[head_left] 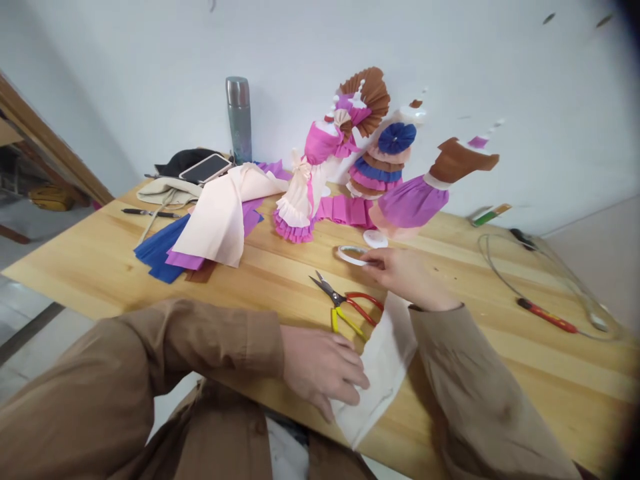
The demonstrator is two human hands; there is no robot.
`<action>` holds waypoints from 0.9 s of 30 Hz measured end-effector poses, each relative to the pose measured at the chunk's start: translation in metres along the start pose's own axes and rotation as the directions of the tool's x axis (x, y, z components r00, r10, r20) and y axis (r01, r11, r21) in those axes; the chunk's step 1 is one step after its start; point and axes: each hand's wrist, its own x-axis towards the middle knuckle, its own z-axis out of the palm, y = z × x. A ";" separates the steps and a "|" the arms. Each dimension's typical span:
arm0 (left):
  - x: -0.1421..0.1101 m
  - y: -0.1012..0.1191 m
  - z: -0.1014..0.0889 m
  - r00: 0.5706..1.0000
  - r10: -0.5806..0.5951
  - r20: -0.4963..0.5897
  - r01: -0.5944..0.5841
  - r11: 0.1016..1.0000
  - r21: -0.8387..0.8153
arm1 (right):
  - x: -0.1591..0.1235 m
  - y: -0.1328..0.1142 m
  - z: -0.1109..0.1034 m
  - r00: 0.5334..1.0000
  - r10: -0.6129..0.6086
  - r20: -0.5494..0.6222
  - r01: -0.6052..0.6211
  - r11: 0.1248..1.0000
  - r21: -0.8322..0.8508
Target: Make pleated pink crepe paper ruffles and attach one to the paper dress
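Note:
My left hand (327, 368) lies with its fingers spread on a piece of white paper (387, 373) at the table's front edge. Further back, my right hand (403, 275) pinches the right rim of a white ring, a roll of tape (346, 256), at the tabletop. Between the two hands are scissors (336, 297) with red and yellow handles, their tips pointing to the far left. The white paper partly covers the handle ends. My right wrist is just above the paper's far end.
Paper-dressed doll figures (395, 160) stand at the back by the wall. A flask (239, 120), a phone (206, 168) and layered crepe paper (215, 220) occupy the left. On the right lie a red-handled tool with a cord (547, 316) and a green-and-brown stick (491, 214).

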 end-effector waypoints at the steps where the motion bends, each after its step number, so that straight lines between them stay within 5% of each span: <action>1: -0.001 -0.001 0.001 1.000 -0.010 0.012 0.010 1.000 -0.004 | 0.001 0.001 0.005 1.000 0.006 -0.020 -0.007 0.999 -0.051; 8: -0.001 -0.007 -0.006 0.994 -0.082 0.073 0.085 0.996 -0.039 | -0.001 -0.010 0.013 0.997 -0.054 -0.055 0.045 0.989 -0.143; 13: -0.007 -0.021 -0.008 0.976 -0.209 0.070 0.202 0.975 0.088 | 0.002 -0.005 0.013 0.993 -0.120 -0.005 0.118 0.986 -0.115; 18: -0.013 -0.025 -0.008 0.989 -0.146 0.012 0.144 0.983 0.113 | 0.004 0.000 0.019 0.988 -0.147 -0.040 0.142 0.985 -0.097; 27: -0.018 -0.027 -0.025 0.997 -0.077 0.025 0.080 0.983 -0.168 | 0.005 0.006 0.031 0.994 -0.079 -0.076 0.072 0.993 -0.092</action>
